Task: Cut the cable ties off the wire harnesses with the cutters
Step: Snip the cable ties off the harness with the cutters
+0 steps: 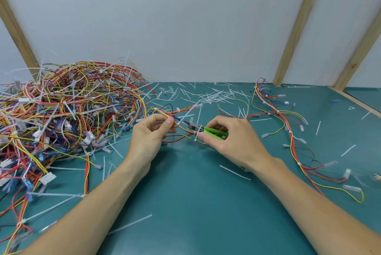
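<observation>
A teal matte tabletop (185, 193) is meeting a white wall panel with pale wooden battens (296, 28). Cut white plastic tie offcuts (212, 95) are lying at 12 o'clock, and a heaped tangle of red, yellow and blue wire harnesses (68, 110) is sitting at 9 o'clock. At centre, the left hand (150, 137) is pinching a red-and-yellow wire harness (181, 129) between thumb and fingers. The right hand (231, 139) is gripping green-handled cutters (206, 130), tips pointing toward 9 o'clock at a white cable tie (186, 119). Both forearms are reaching in from 6 o'clock.

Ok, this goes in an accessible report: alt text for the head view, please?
Left hand pinches a wire harness while the right hand holds green-handled cutters at a white cable tie, above a teal table. A big tangled wire pile lies left; cut tie scraps lie behind.
</observation>
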Demonstrator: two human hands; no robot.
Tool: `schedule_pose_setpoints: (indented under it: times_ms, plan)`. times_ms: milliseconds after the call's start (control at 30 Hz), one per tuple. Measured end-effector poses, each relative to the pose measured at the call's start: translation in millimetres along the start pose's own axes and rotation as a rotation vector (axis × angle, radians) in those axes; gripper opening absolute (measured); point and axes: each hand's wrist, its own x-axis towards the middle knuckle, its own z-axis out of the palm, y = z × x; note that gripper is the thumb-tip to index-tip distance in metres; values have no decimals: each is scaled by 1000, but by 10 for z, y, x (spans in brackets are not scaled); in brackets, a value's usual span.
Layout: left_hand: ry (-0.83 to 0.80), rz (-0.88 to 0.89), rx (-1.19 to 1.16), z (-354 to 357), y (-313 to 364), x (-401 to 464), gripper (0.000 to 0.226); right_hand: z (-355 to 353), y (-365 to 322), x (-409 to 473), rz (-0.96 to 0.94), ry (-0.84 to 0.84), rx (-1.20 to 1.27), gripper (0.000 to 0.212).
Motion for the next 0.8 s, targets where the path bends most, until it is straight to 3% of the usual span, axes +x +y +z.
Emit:
schedule_pose_setpoints:
  times_ms: [300, 800]
  plan:
    - [-40, 37, 14, 21, 18, -26, 9, 21, -10, 0, -14, -14, 41, 31]
    - [-9, 11, 60, 23, 42, -58, 12, -7, 3, 9, 8, -80, 32, 33]
